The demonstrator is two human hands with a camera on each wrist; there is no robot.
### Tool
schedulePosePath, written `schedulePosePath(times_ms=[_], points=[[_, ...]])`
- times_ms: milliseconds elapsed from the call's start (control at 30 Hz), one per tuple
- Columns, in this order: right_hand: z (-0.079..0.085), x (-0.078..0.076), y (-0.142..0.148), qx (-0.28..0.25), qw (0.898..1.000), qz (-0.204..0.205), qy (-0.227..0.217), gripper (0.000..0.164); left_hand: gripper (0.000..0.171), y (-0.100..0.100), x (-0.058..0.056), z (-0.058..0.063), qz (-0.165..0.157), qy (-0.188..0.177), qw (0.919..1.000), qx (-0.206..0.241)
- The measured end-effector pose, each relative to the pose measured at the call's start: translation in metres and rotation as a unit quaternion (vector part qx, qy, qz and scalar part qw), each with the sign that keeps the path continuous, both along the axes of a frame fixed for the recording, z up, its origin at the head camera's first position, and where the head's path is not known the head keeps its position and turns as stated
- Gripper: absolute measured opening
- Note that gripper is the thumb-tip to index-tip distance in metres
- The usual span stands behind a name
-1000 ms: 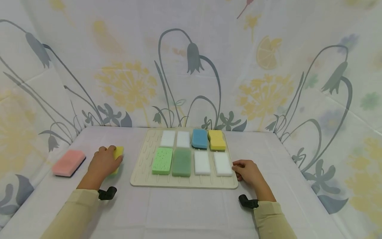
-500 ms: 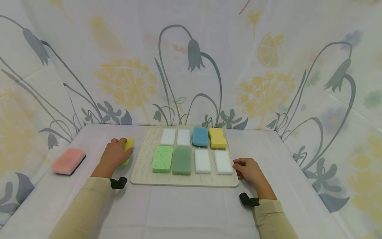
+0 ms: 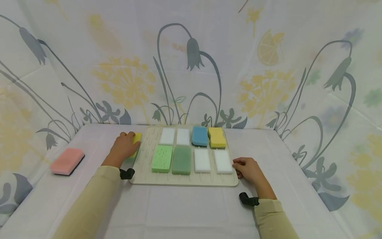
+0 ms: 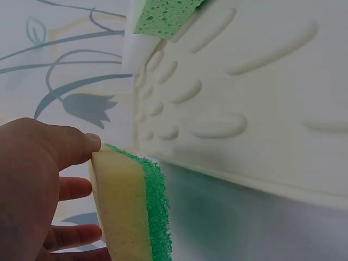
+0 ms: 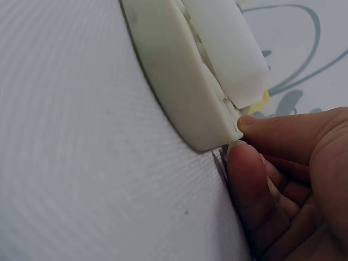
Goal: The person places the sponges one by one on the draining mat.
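My left hand (image 3: 123, 147) grips a yellow sponge (image 3: 137, 141) at the left edge of the cream ridged drying mat (image 3: 143, 166). In the left wrist view the sponge (image 4: 122, 201) shows a green scouring layer (image 4: 157, 206); thumb and fingers hold its yellow side, and it hangs over the white cloth beside the mat (image 4: 261, 109). My right hand (image 3: 249, 171) pinches the mat's right edge between thumb and finger, as the right wrist view shows at the mat's corner (image 5: 217, 130). A white sponge (image 3: 222, 161) lies on the mat beside those fingertips.
Two rows of sponges lie on the mat: several white ones, a blue one (image 3: 199, 136), a yellow one (image 3: 217, 137), a speckled light green one (image 3: 162, 159) and a darker green one (image 3: 181, 160). A pink sponge (image 3: 68, 161) with a dark underside lies far left on the cloth.
My left hand has carried the yellow sponge rightward and slightly away from me, from the cloth near the pink sponge to the mat's left edge. My right hand has stayed at the mat's edge.
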State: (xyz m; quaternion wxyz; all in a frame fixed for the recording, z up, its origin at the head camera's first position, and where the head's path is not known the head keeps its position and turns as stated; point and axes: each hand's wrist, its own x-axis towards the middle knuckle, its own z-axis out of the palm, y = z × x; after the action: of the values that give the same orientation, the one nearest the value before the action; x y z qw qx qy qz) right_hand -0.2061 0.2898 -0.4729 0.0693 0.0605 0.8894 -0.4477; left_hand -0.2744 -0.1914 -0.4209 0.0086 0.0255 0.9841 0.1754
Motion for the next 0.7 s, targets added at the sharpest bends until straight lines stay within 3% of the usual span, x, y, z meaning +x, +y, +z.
schedulePosePath(times_ms=[467,700], points=[[0.001,-0.001,0.001,0.011,1.0,0.002,0.002,0.033,0.059,0.015,-0.026,0.007,-0.027,-0.012,0.9996,0.002],[-0.002,-0.001,0.002,0.011,1.0,0.0,0.0,0.033,0.061,0.023,-0.038,0.007,-0.027,-0.042,0.9988,0.001]])
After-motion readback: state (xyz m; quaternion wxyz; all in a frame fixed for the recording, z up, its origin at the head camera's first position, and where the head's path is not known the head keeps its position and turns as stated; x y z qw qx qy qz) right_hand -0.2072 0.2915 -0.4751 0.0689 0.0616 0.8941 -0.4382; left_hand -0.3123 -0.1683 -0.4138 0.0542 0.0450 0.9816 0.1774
